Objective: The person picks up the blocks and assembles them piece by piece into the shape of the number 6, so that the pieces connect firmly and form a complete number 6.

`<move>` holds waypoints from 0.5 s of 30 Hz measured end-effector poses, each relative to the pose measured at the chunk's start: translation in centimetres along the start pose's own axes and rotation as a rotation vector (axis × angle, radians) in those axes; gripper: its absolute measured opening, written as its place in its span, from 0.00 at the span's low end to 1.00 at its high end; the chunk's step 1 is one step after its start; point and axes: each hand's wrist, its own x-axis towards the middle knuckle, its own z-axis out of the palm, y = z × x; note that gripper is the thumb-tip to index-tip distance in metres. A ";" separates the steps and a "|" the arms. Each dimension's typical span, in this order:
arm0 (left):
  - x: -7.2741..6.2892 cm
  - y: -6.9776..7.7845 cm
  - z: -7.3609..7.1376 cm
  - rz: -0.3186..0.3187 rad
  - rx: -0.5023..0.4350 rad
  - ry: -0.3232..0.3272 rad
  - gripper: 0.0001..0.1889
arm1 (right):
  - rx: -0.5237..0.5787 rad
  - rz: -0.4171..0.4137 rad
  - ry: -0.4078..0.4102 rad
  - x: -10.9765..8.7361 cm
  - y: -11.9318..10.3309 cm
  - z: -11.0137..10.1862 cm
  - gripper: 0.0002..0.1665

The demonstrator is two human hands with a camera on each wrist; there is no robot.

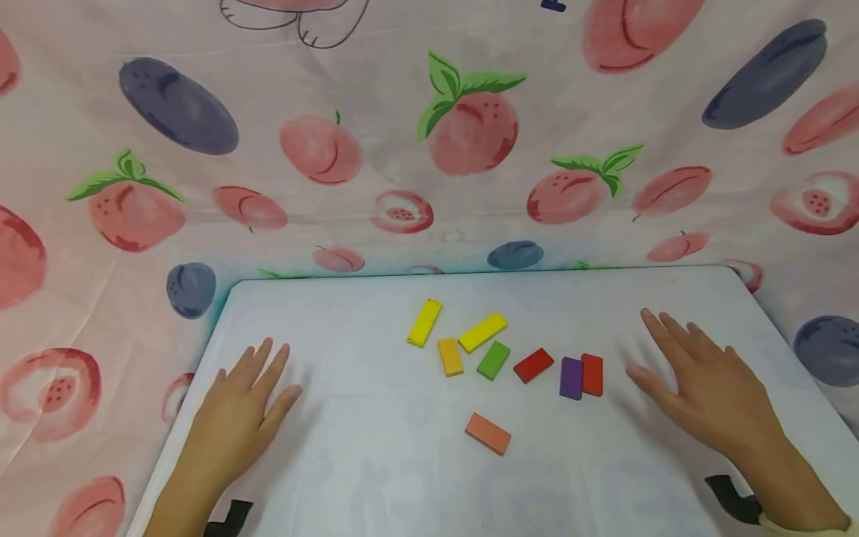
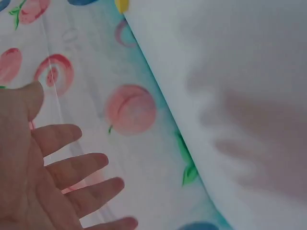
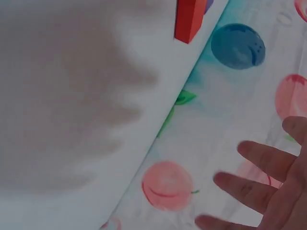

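Both hands hover over a white tabletop with fingers spread and nothing held. My left hand (image 1: 235, 418) is at the left side, apart from every block; its straight fingers also show in the left wrist view. My right hand (image 1: 705, 391) is at the right, nearest a red block (image 1: 593, 374) that touches a purple block (image 1: 571, 378). Further left lie another red block (image 1: 534, 365), a green block (image 1: 493, 361), an orange-yellow block (image 1: 450, 357) and two yellow blocks, one slanted (image 1: 483, 333) and one steeper (image 1: 425, 323). Closer to me is a salmon block (image 1: 488, 434).
The white table (image 1: 376, 477) has rounded far corners. A fruit-printed cloth (image 1: 376, 89) rises behind it and along both sides. A dark strap (image 1: 733, 500) shows by the right wrist, another (image 1: 230, 520) by the left.
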 end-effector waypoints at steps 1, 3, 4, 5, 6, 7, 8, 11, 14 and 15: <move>0.1 0.4 0.2 0.005 -0.033 0.014 0.32 | 0.008 -0.007 -0.002 0.1 -0.3 0.1 0.56; 0.6 1.3 0.7 0.005 -0.107 0.023 0.29 | 0.033 -0.024 -0.012 0.4 -0.9 0.2 0.55; 1.0 1.7 0.9 0.002 -0.151 0.022 0.28 | 0.050 -0.029 -0.016 0.6 -1.3 0.3 0.54; 1.4 2.2 1.2 -0.007 -0.195 0.016 0.28 | 0.067 -0.033 -0.022 0.8 -1.7 0.4 0.52; 1.9 2.7 1.6 -0.016 -0.234 0.005 0.27 | 0.084 -0.040 -0.023 1.0 -2.1 0.5 0.50; 2.4 3.1 2.0 -0.025 -0.271 -0.004 0.26 | 0.105 -0.046 -0.030 1.4 -2.6 0.6 0.49; 2.9 3.5 2.4 -0.033 -0.310 -0.013 0.26 | 0.131 -0.055 -0.035 1.7 -3.0 0.7 0.47; 4.5 4.8 3.8 -0.064 -0.403 -0.040 0.24 | 0.205 -0.082 -0.047 2.7 -4.4 1.1 0.41; 6.1 6.1 5.1 -0.105 -0.480 -0.074 0.22 | 0.257 -0.098 -0.084 3.8 -5.7 1.6 0.38; 6.6 6.5 5.6 -0.119 -0.497 -0.084 0.22 | 0.266 -0.102 -0.090 4.2 -6.1 1.8 0.38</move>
